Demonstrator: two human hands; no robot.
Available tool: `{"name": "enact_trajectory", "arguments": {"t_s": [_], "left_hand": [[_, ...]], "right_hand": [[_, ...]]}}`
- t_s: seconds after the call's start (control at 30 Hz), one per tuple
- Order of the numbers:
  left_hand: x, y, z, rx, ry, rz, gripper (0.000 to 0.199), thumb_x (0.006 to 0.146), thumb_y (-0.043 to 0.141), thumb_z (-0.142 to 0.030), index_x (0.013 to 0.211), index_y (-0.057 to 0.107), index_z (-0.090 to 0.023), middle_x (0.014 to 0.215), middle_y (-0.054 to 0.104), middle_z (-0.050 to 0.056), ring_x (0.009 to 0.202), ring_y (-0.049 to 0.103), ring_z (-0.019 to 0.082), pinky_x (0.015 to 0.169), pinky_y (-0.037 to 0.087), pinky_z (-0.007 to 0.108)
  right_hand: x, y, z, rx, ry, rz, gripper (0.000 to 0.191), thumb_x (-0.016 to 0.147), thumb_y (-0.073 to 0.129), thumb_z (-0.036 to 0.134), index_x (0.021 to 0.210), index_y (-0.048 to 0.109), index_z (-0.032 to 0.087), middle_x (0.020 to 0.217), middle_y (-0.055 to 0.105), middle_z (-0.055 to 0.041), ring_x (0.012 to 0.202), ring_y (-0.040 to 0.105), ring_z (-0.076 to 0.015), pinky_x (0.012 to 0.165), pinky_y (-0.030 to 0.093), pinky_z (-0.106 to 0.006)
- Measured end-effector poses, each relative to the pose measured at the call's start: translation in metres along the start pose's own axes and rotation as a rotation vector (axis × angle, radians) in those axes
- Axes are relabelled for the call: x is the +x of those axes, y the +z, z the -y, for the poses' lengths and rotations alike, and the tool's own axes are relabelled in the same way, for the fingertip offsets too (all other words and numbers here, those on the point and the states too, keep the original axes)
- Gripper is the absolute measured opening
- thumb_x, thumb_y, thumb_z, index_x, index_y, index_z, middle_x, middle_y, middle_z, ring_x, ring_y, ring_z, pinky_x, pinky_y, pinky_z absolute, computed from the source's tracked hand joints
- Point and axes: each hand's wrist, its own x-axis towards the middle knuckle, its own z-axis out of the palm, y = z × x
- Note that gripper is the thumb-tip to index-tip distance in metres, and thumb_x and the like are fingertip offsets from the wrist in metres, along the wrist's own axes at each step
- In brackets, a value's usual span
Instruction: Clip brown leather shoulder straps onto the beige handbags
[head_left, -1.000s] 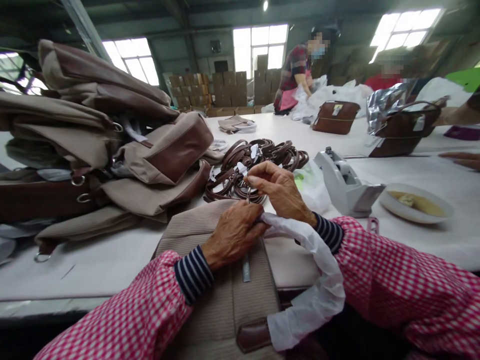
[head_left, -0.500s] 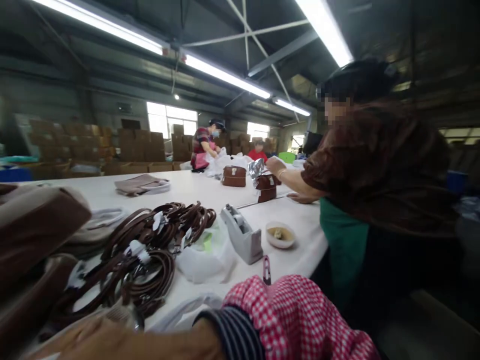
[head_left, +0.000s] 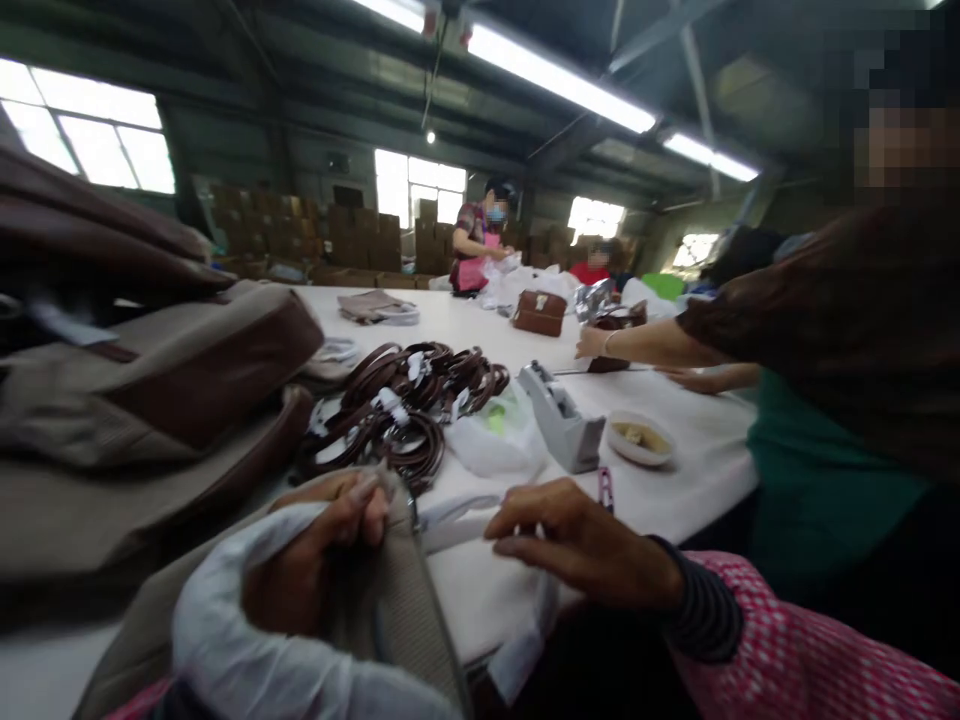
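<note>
My left hand (head_left: 315, 550) is closed around the edge of a beige corduroy bag (head_left: 416, 620), with a white plastic sleeve (head_left: 225, 650) bunched over the bag and against my palm. My right hand (head_left: 577, 545) hovers over the white table, fingers curved, its tips beside a narrow strip of the white plastic (head_left: 457, 530). Just beyond my hands lies a heap of brown leather strap handles (head_left: 397, 420) with white tags. Most of the bag is hidden by the plastic and my left hand.
Stacked beige-and-brown bags (head_left: 165, 390) rise at the left. A grey tape dispenser (head_left: 561, 420), a clear plastic bag (head_left: 495, 445) and a white bowl (head_left: 639, 438) stand on the long table (head_left: 697, 500). A co-worker's arm (head_left: 645, 345) reaches in from the right, near a brown bag (head_left: 538, 313).
The view has swung from the table toward the room and right. The beige bag is now raised and tilted, with the white plastic drawn over it; my hands have left the clasp area.
</note>
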Motion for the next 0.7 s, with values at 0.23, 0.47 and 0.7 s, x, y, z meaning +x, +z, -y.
{"name": "enact_trajectory", "arguments": {"t_s": [0.23,0.47,0.7], "left_hand": [[0.000,0.009,-0.007,0.002,0.017,-0.074,0.043,0.095,0.062,-0.038,0.056,0.060,-0.020,0.064,0.061,0.003,0.074,0.059,0.020,0.077,0.044,0.035],[-0.004,0.010,-0.013,0.005,0.050,-0.081,0.043,0.097,0.058,-0.035,0.057,0.062,-0.020,0.066,0.062,0.004,0.077,0.060,0.021,0.078,0.042,0.035],[-0.005,0.011,-0.015,-0.043,0.076,-0.083,0.043,0.097,0.057,-0.032,0.056,0.060,-0.020,0.063,0.060,0.004,0.077,0.059,0.021,0.078,0.042,0.036]], "right_hand": [[0.006,0.025,-0.025,-0.188,-0.008,0.074,0.019,0.098,0.063,0.018,0.115,0.071,0.019,0.106,0.069,-0.0052,0.084,0.064,-0.0155,0.079,0.049,-0.027],[0.042,0.056,-0.024,-0.350,-0.068,0.070,0.024,0.096,0.063,0.014,0.120,0.066,0.017,0.112,0.062,-0.0083,0.104,0.062,-0.0226,0.089,0.048,-0.034],[0.055,0.063,-0.043,0.037,0.002,0.014,0.010,0.089,0.071,0.014,0.081,0.068,0.017,0.085,0.060,0.0007,0.076,0.055,-0.0133,0.070,0.042,-0.026]]}}
